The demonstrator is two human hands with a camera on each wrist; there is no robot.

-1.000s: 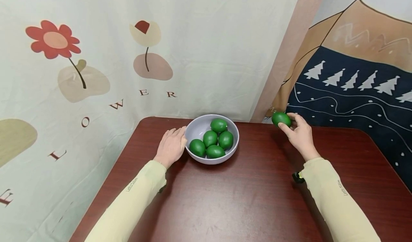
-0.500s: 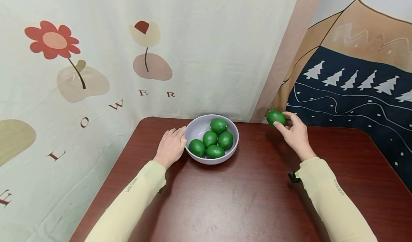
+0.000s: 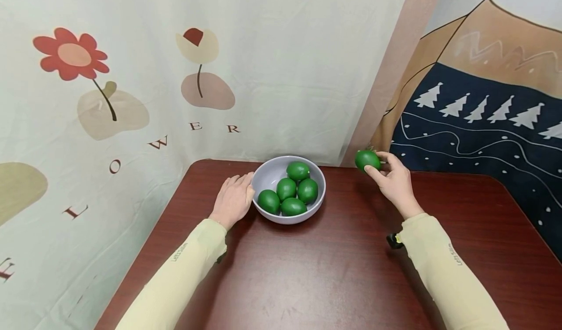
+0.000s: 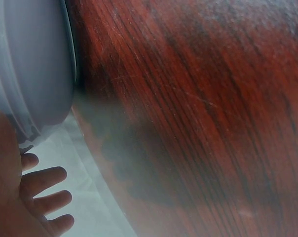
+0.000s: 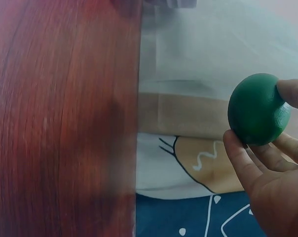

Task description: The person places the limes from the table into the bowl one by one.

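In the head view a grey-lavender bowl (image 3: 269, 174) stands near the back of the table with several green limes (image 3: 287, 188) in it. My left hand (image 3: 232, 201) rests against the bowl's left side. In the left wrist view its fingers (image 4: 48, 178) extend past the bowl's outer wall (image 4: 35, 64), spread and fairly straight. My right hand (image 3: 395, 184), to the right of the bowl, holds another lime (image 3: 367, 160) above the table's back edge. The right wrist view shows this lime (image 5: 257, 109) pinched between the thumb and fingers of my right hand (image 5: 282, 187).
The dark red wooden table (image 3: 307, 271) ends at the back against a pale curtain (image 3: 298, 76) with printed flowers and letters. A navy cloth with white trees (image 3: 474, 120) hangs at the right. A dark wrist device (image 3: 394, 241) sits under my right sleeve.
My right hand has moved left, carrying the lime closer to the bowl. My left hand, the bowl and the limes in it have stayed in place.
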